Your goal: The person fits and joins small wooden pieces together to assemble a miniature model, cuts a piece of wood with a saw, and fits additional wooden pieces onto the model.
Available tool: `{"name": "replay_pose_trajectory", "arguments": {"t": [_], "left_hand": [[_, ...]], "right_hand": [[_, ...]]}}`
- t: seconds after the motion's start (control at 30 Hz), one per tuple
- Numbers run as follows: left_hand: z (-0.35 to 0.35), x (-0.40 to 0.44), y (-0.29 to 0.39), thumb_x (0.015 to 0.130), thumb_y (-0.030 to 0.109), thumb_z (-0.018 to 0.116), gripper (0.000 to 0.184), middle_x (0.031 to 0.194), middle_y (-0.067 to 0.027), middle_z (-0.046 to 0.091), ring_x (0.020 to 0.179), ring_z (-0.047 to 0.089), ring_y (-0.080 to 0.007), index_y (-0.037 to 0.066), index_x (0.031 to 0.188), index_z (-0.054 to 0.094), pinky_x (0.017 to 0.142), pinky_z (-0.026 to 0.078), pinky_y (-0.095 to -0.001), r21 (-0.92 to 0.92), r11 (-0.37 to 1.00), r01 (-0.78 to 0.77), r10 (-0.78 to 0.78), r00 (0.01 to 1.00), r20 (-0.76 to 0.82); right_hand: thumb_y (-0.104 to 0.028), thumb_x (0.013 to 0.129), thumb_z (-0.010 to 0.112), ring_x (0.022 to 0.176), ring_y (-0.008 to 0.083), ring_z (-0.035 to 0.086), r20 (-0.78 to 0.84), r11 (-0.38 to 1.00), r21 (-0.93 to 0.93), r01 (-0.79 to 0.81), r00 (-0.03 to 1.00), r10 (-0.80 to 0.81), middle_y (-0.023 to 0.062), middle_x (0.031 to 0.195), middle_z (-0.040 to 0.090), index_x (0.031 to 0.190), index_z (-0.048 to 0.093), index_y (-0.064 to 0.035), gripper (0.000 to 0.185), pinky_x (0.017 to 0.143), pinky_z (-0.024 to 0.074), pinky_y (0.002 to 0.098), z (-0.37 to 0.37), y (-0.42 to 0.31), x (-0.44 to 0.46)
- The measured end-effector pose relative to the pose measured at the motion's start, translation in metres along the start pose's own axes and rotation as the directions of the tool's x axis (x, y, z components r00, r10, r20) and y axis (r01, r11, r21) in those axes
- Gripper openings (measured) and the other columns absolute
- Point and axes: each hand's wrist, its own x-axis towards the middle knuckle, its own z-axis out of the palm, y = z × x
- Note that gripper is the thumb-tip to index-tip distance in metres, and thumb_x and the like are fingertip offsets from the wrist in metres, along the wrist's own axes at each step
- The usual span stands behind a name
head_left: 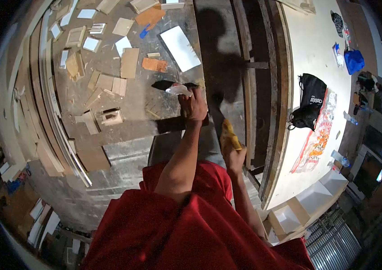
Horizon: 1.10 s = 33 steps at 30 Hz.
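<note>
My right hand (pixel 234 158) is wrapped round the yellow handle (pixel 229 135) of a handsaw. The saw's dark blade (pixel 218 119) points away from me, beside the right edge of the worktable (pixel 130 96). At that edge my left hand (pixel 193 106) is closed, its fingers curled down by a whitish, shiny piece (pixel 178 90) whose kind I cannot make out. Dark shapes, perhaps shadow, flank the piece. Beyond my left hand lies a white rectangular panel (pixel 180 48). An orange-brown offcut (pixel 155 65) rests left of the panel.
Wood offcuts (pixel 112 84) and a blue item (pixel 144 31) litter the table's left and far parts. Right of the saw is a gap with timber rails (pixel 269 90). A pale board (pixel 285 180) beyond carries a black drawstring bag (pixel 312 92) and a printed plastic bag (pixel 315 146).
</note>
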Motion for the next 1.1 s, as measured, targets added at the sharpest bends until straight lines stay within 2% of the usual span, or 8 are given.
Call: {"name": "replay_pose_trajectory", "arguments": {"t": [0.23,0.53,0.63,0.7,0.77,0.97,1.03,1.1], "left_hand": [[0.009,-0.009,-0.002,0.077,0.005,0.065,0.037,0.109,-0.0194,0.059,0.101,0.054,-0.0398,0.004,0.113,0.056,0.088,0.040,-0.0545,-0.051,0.998,0.020,-0.017,0.998,0.054],[0.055,-0.013,-0.013,0.084,0.010,0.057,0.022,0.105,-0.0162,0.057,0.103,0.054,-0.0363,0.009,0.106,0.057,0.092,0.042,-0.0498,-0.040,0.996,0.075,-0.082,0.977,-0.197],[-0.009,0.003,0.014,0.085,0.011,0.056,0.018,0.099,-0.0143,0.057,0.098,0.055,-0.0349,0.008,0.103,0.056,0.089,0.043,-0.0481,0.198,0.971,0.132,-0.186,0.940,0.287],[0.053,-0.014,-0.017,0.086,0.014,0.056,0.015,0.099,-0.0139,0.057,0.097,0.057,-0.0339,0.007,0.100,0.056,0.089,0.044,-0.0455,0.153,0.988,0.013,-0.001,0.997,-0.082],[0.055,-0.014,-0.021,0.087,0.018,0.057,0.015,0.099,-0.0146,0.058,0.099,0.058,-0.0337,0.007,0.097,0.056,0.089,0.045,-0.0438,0.180,0.984,0.002,0.021,0.992,-0.126],[-0.012,0.010,0.007,0.085,0.019,0.057,0.017,0.094,-0.0159,0.060,0.094,0.060,-0.0351,0.007,0.098,0.056,0.082,0.046,-0.0458,0.260,0.962,-0.086,0.131,0.978,-0.160],[-0.037,0.008,0.018,0.086,0.020,0.057,0.020,0.097,-0.0167,0.061,0.094,0.061,-0.0355,0.007,0.101,0.056,0.081,0.047,-0.0476,0.024,1.000,0.000,-0.002,0.998,0.057],[-0.017,0.004,0.009,0.088,0.022,0.057,0.020,0.095,-0.0151,0.061,0.092,0.061,-0.0350,0.008,0.102,0.056,0.081,0.047,-0.0475,0.172,0.981,-0.088,0.082,0.996,0.044]], "right_hand": [[-0.018,0.097,0.059,0.054,0.0047,0.043,-0.140,0.993,0.120,0.002,0.990,0.015,-0.0042,0.064,0.051,0.085,0.062,-0.0012,0.020,0.046,0.0315,0.0235,-0.012,-0.031,0.009],[-0.021,0.096,0.064,0.058,0.0057,0.044,0.007,0.995,0.036,-0.095,0.995,0.095,-0.0028,0.067,0.054,0.086,0.063,0.0003,0.023,0.050,0.0342,0.0255,0.029,-0.053,0.000],[-0.019,0.095,0.063,0.059,0.0059,0.044,0.096,0.999,0.013,-0.044,0.994,0.042,-0.0036,0.068,0.054,0.086,0.063,0.0007,0.022,0.051,0.0352,0.0260,0.030,-0.066,0.000],[-0.028,0.097,0.063,0.050,0.0044,0.040,0.081,0.995,0.064,-0.078,0.994,0.072,-0.0052,0.059,0.048,0.079,0.060,-0.0050,0.029,0.045,0.0285,0.0239,0.035,-0.072,0.003],[-0.028,0.097,0.062,0.050,0.0043,0.040,0.088,0.998,0.018,-0.060,0.994,0.058,-0.0055,0.059,0.047,0.078,0.060,-0.0055,0.029,0.044,0.0284,0.0238,0.038,-0.079,0.004],[-0.030,0.096,0.063,0.048,0.0038,0.041,0.079,0.998,-0.024,0.066,0.995,-0.064,-0.0061,0.057,0.047,0.075,0.059,-0.0071,0.031,0.043,0.0299,0.0237,0.040,-0.056,0.031],[-0.030,0.096,0.063,0.047,0.0043,0.041,0.106,1.000,0.027,-0.016,0.994,0.013,-0.0055,0.057,0.048,0.073,0.058,-0.0075,0.032,0.042,0.0300,0.0243,0.038,-0.074,0.018],[-0.030,0.096,0.063,0.045,0.0048,0.040,0.105,0.997,0.081,-0.012,0.994,0.003,-0.0048,0.056,0.048,0.071,0.057,-0.0076,0.033,0.041,0.0296,0.0250,0.039,-0.072,0.027]]}}
